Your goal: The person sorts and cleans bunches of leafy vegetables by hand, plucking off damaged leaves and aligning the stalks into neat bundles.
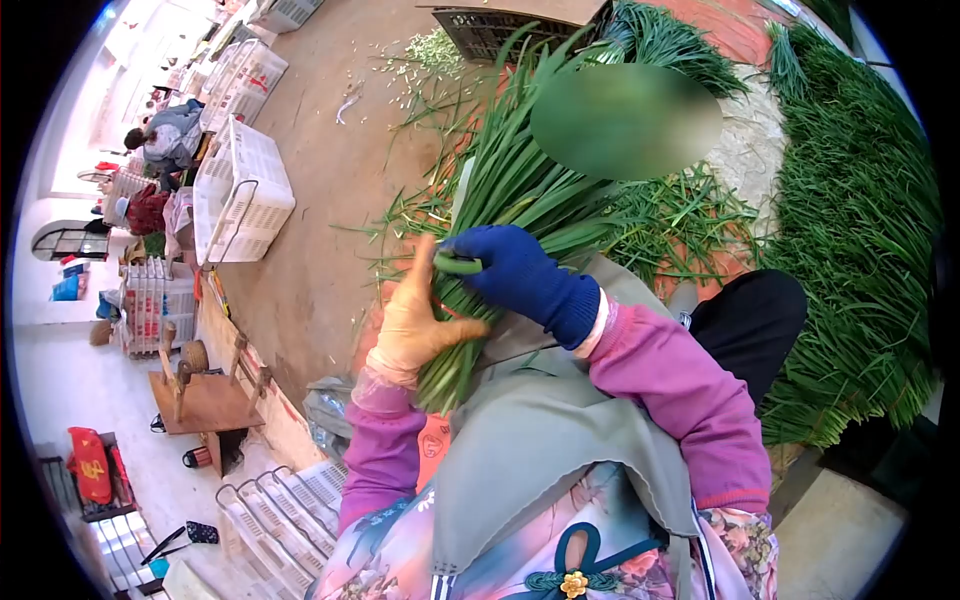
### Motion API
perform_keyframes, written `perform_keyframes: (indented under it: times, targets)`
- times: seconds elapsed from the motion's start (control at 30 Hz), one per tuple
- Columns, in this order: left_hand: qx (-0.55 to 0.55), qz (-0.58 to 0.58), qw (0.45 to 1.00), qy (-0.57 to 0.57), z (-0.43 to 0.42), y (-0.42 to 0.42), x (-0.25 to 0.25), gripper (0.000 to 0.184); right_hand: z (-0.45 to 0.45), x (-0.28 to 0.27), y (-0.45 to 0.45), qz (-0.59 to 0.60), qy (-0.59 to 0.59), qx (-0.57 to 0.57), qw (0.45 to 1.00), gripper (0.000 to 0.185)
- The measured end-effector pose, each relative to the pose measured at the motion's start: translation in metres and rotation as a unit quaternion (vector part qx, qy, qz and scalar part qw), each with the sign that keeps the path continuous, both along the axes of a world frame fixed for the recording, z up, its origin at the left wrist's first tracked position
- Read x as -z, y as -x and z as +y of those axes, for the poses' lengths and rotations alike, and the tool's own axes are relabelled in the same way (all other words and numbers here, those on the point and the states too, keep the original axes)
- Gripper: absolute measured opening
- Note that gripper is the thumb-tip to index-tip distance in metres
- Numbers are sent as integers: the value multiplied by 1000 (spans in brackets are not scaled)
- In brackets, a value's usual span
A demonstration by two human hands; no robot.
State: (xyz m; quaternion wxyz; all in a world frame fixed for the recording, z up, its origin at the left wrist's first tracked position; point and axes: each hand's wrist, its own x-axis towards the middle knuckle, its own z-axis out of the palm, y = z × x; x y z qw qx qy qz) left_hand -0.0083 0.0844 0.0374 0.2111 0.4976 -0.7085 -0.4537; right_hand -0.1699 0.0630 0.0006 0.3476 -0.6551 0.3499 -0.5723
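A large bunch of long green leafy stalks (530, 170) lies across my lap, its cut ends pointing down and its leaves fanning up and right. My left hand (415, 315), in an orange-tan glove, is wrapped round the lower stems from the left, thumb across the front. Just right of it, my right hand (515, 275), in a dark blue knitted glove, has its fingers curled on a green band (458, 264) at the bunch. Whether the band is tape or a folded leaf is hard to tell.
A big pile of similar greens (850, 220) fills the right side. Loose trimmings (680, 220) lie beyond my knee. A dark crate (490, 38) stands ahead. White crates (243, 190), a wooden stool (205, 400) and people (172, 132) are on the left.
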Motion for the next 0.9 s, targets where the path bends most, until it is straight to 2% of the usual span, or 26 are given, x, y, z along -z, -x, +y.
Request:
perform_keyframes:
  times: [0.03,0.1,0.13,0.17,0.2,0.23,0.27,0.33,0.4,0.47,0.5,0.57,0.63,0.67,0.7,0.73,0.8,0.83,0.9]
  targets:
    - [1,-2,1000,-1,1,-4,9,103,0,-2,1,-2,-1,1,1000,15]
    - [22,-74,997,1,7,-2,6,104,0,-5,4,281,68,-8,957,11]
    - [35,-99,994,18,10,3,-3,105,7,-8,-2,337,119,-22,934,6]
    - [-12,3,998,-64,7,5,5,106,18,0,-16,272,144,-93,947,9]
    - [-66,108,982,-139,5,7,13,107,42,-8,-29,250,200,-152,935,10]
    - [7,-49,999,16,6,9,7,108,66,-16,-42,228,250,-215,916,11]
    - [6,-132,991,27,3,5,13,113,81,-19,-51,138,276,-277,910,11]
    - [-5,-135,991,16,5,11,5,111,81,-60,-35,211,285,-340,871,14]
    - [-15,-127,992,18,6,11,6,110,84,-58,-24,237,270,-365,859,17]
    - [-13,-115,993,30,10,10,7,109,92,-43,-19,135,193,-369,899,23]
    - [-12,-104,994,43,11,10,6,109,91,-46,-12,136,192,-368,900,23]
    - [-18,-103,993,54,12,10,8,108,78,-59,6,232,182,-234,926,29]
    - [-27,-105,992,66,12,5,15,107,58,-65,26,244,151,-233,929,31]
    - [-39,-51,998,5,9,0,24,108,49,-70,38,338,139,-176,914,32]
    - [-18,-104,994,36,10,2,15,109,41,-72,48,427,125,-116,888,32]
    - [3,-156,985,68,11,4,5,109,34,-66,56,427,125,-114,888,32]
    - [-2,-118,992,48,11,0,11,110,21,-49,64,335,151,135,920,15]
    - [-8,-79,996,27,11,-1,13,110,13,-43,65,335,150,135,920,15]
    - [-15,-70,997,9,11,2,10,107,2,-32,64,334,253,227,879,11]
